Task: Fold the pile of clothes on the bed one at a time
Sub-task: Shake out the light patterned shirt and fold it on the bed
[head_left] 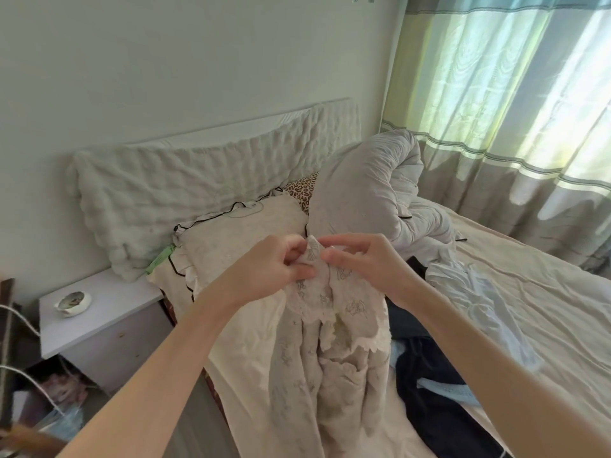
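Observation:
A cream embroidered garment (330, 368) with a scalloped lace collar hangs in the air over the bed's near edge. My left hand (274, 266) pinches its top edge at the collar. My right hand (367, 262) pinches the same edge right beside it, fingertips almost touching the left's. The cloth drapes down between my forearms. Behind it on the bed (535, 312) lie a dark navy garment (439, 391), a light blue piece (459, 393) and a white garment (486, 305), partly hidden by my right arm.
A cream pillow with black trim (231, 239) lies at the head of the bed, with a rolled grey duvet (377, 190) to its right. A white nightstand (99, 312) with a small dish (73, 303) stands left. Striped curtains (515, 94) hang at the far right.

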Available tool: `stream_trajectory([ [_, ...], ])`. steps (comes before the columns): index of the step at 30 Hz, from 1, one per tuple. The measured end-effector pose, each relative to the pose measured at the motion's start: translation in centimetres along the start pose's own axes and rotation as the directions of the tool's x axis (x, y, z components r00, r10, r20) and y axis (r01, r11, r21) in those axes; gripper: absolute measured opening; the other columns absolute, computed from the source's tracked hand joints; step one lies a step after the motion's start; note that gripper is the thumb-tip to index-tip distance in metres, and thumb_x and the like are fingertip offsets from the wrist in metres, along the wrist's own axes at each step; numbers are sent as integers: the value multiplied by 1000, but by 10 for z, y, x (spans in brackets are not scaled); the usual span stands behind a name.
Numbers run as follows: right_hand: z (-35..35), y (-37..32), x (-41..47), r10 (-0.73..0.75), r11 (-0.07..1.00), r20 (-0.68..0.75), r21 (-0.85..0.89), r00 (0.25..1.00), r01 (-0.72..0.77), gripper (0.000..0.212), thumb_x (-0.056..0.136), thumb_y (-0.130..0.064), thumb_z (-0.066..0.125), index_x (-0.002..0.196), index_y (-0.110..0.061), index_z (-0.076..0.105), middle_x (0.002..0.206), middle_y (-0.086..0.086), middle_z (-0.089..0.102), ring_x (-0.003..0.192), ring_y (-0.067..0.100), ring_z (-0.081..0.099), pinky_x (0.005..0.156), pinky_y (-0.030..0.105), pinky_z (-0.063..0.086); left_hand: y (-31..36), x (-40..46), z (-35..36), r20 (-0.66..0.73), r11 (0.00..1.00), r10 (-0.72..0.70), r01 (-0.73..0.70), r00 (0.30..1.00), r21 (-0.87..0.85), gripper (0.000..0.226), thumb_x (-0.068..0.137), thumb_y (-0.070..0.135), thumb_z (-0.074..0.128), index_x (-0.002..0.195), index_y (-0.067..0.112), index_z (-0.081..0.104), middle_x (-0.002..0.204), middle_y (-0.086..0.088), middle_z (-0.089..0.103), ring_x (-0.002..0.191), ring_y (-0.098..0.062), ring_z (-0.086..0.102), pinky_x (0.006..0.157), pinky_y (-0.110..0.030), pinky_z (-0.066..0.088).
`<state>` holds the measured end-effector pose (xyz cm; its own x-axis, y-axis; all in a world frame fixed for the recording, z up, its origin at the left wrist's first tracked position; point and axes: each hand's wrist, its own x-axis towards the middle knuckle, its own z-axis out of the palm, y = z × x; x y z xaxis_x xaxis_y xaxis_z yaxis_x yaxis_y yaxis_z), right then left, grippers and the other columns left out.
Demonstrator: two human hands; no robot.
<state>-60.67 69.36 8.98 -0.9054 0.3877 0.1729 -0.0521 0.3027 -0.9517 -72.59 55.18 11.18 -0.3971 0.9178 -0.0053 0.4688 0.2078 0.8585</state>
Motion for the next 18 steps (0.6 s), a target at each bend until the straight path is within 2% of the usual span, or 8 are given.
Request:
stream_trajectory([
  [1, 2, 0, 1, -4, 1000, -10, 7, 1000, 5, 37, 66, -47, 73, 98, -29, 75, 94, 7, 74, 94, 24, 68, 90, 35, 54, -1, 1, 2, -66, 999, -17, 19, 998, 29, 23, 82, 5, 69, 103, 11, 60, 95, -9, 72, 90, -17, 68, 85, -33, 53],
  [3, 7, 1, 4, -12, 1000, -52, 26, 999, 14, 22, 70, -35, 75, 90, -26, 76, 90, 4, 74, 89, 20, 69, 86, 31, 55, -2, 1, 5, -148, 999, -29, 33, 989, 24, 24, 79, 10, 73, 92, 15, 54, 87, -13, 71, 81, -21, 67, 78, -36, 50],
  [5, 9, 1, 5, -19, 997, -107, 71, 994, 27, 9, 76, -20, 75, 80, -28, 77, 86, 3, 75, 84, 14, 70, 76, 22, 55, -8, 1, 6, -183, 999, -15, 6, 983, -52, 23, 81, 14, 71, 90, 20, 50, 77, -19, 68, 68, -19, 59, 68, -31, 44],
  [7, 9, 1, 6, -7, 988, -147, 150, 989, 30, 16, 79, -13, 73, 75, -28, 78, 83, -2, 75, 81, 8, 70, 69, 14, 52, -15, -3, 9, -242, 982, 2, -47, 970, -181, 13, 89, 18, 62, 94, 19, 51, 61, -7, 65, 56, -10, 53, 58, -20, 43],
  [8, 7, 1, 6, 5, 982, -164, 188, 986, 26, 17, 79, -13, 72, 74, -28, 78, 83, -3, 75, 81, 7, 70, 68, 13, 51, -20, -5, 13, -286, 961, -7, -72, 958, -267, 6, 92, 16, 57, 96, 17, 52, 61, 0, 65, 54, -7, 55, 55, -16, 44],
  [10, 4, 1, 6, 24, 971, -199, 239, 980, 25, 16, 79, -12, 72, 74, -26, 78, 83, -4, 75, 81, 6, 70, 68, 12, 51, -34, -11, 23, -360, 926, -45, -96, 932, -364, 7, 93, 6, 52, 94, 12, 57, 78, -1, 69, 65, -6, 63, 62, -17, 51],
  [13, 0, 0, 9, 40, 962, -249, 270, 968, 29, 14, 78, -11, 72, 75, -24, 77, 82, -5, 75, 81, 4, 70, 67, 10, 50, -55, -18, 43, -390, 975, -48, -42, 920, -218, 14, 87, 9, 63, 90, 23, 63, 91, 6, 67, 80, -5, 63, 71, -17, 50],
  [18, -1, -1, 12, 58, 943, -266, 330, 962, 34, 9, 68, -21, 74, 76, -22, 77, 82, -2, 75, 79, 7, 71, 64, 14, 52, -57, -9, 61, -524, 994, 16, -72, 852, -87, 19, 84, 20, 65, 81, 36, 56, 85, 13, 60, 72, 4, 55, 61, -8, 43],
])
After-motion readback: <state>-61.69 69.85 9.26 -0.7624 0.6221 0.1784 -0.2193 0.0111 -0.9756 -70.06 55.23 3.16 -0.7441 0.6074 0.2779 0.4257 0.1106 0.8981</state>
